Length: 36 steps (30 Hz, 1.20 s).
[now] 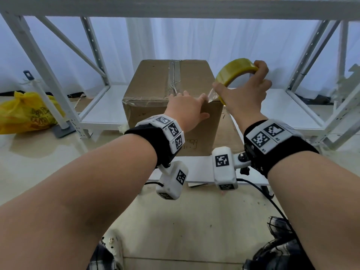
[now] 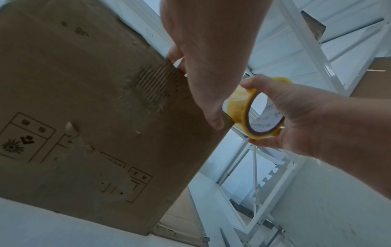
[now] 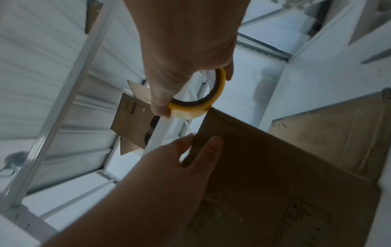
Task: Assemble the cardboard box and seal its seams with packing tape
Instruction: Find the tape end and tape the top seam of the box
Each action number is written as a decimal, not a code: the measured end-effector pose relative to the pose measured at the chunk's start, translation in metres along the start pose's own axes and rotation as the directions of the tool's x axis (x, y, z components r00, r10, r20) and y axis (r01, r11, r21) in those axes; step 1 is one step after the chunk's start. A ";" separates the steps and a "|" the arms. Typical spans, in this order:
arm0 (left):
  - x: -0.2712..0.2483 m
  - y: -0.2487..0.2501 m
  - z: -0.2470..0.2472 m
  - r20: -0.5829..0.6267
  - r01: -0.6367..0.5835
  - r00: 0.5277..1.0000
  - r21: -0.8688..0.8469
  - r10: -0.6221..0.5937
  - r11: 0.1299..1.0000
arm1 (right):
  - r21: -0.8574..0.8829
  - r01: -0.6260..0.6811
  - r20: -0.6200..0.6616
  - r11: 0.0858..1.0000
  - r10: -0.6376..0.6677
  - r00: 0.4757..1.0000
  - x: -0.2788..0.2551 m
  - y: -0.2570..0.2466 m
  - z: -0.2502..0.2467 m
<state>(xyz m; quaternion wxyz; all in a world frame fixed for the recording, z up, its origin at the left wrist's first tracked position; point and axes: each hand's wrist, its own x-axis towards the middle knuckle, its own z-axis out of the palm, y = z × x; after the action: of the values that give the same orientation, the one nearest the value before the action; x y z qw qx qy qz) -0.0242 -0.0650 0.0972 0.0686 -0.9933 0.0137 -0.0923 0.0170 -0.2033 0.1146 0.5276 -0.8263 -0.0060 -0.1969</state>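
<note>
A closed brown cardboard box point(image 1: 155, 82) stands on a low white board, with clear tape along its top centre seam and its near top edge. My left hand point(image 1: 187, 108) lies over the box's near right top corner, fingers on top and thumb down the front face point(image 2: 213, 117). My right hand point(image 1: 251, 90) grips a yellow roll of packing tape point(image 1: 233, 73) just right of that corner. A short strip of clear tape point(image 1: 211, 96) runs from the roll to the box edge under my left fingers. The wrist views show the roll point(image 2: 245, 115) point(image 3: 203, 107) close to the corner.
White metal shelving point(image 1: 101, 61) frames the box on both sides and overhead. A yellow plastic bag point(image 1: 25, 114) and a white post on a grey base point(image 1: 64, 129) sit on the floor at left. Flat cardboard point(image 1: 229, 133) lies right of the box. Cables trail below my wrists.
</note>
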 end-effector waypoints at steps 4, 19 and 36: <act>0.000 0.004 0.000 -0.009 0.014 1.000 -0.021 -0.014 1.000 | -0.040 0.046 0.005 0.998 -0.046 0.999 -0.001 -0.001 0.001; -0.031 -0.053 -0.003 -0.079 0.031 0.996 -0.121 -0.041 0.992 | -0.034 0.029 -0.003 0.999 -0.029 1.000 -0.004 0.000 0.000; -0.007 -0.008 0.003 -0.162 -0.175 0.977 -0.238 0.138 0.955 | 0.043 -0.108 0.040 0.993 0.106 0.994 0.000 -0.002 0.000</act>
<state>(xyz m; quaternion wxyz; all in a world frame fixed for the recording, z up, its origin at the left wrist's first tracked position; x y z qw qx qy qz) -0.0307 -0.0569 0.0942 -0.0517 -0.9805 0.1089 -0.1554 0.0169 -0.2023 0.1162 0.5556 -0.8170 0.0237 -0.1525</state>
